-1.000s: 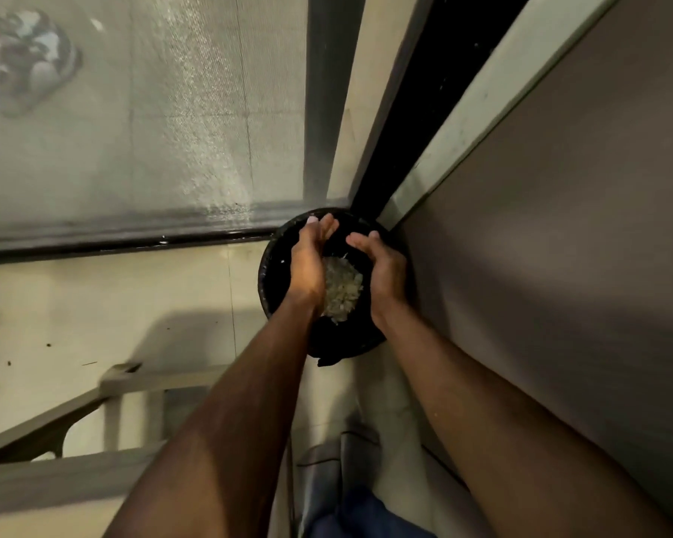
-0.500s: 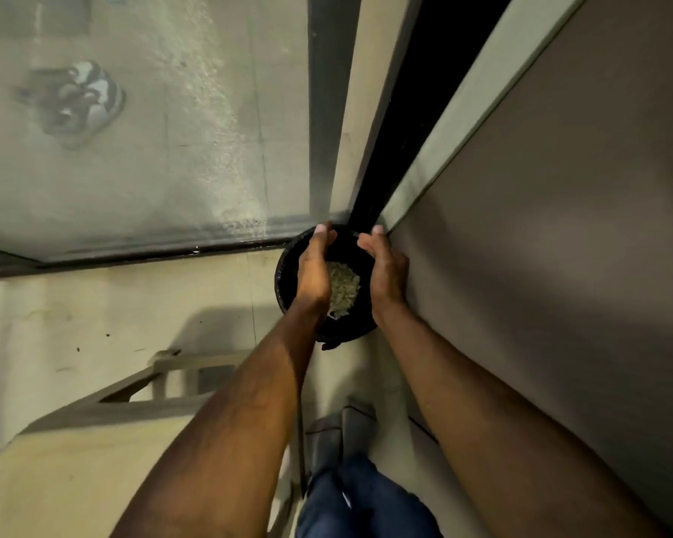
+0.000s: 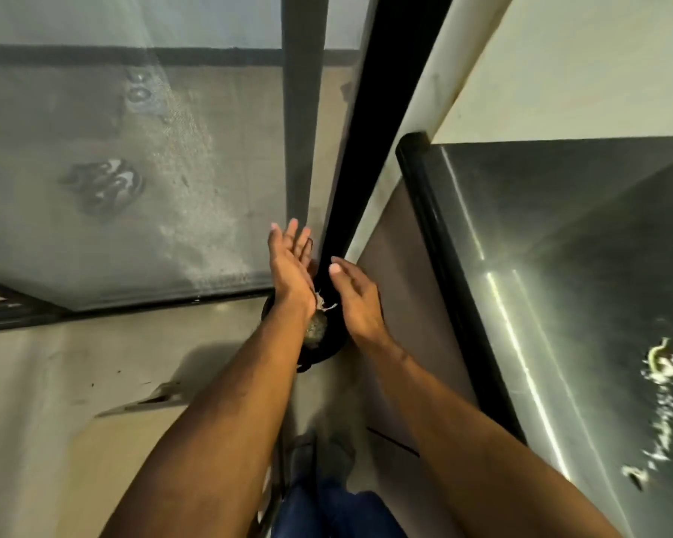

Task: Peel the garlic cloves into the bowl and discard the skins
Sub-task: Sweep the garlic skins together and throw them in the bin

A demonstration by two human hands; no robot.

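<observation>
Left hand (image 3: 290, 267) and right hand (image 3: 356, 295) hover spread and empty, palms facing, not touching. Between the wrists a few pale garlic skins (image 3: 323, 304) drift loose. Beneath, the black bin (image 3: 327, 349) holds more skins. At three o'clock, a dark countertop (image 3: 560, 266).

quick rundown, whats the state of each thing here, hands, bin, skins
left hand: open, fingers spread, holding nothing, above the bin
right hand: open, holding nothing, apart from the left
black bin: upright on the floor, mostly hidden by the hands
garlic skins: heaped inside the bin, a few loose flakes between the hands
</observation>
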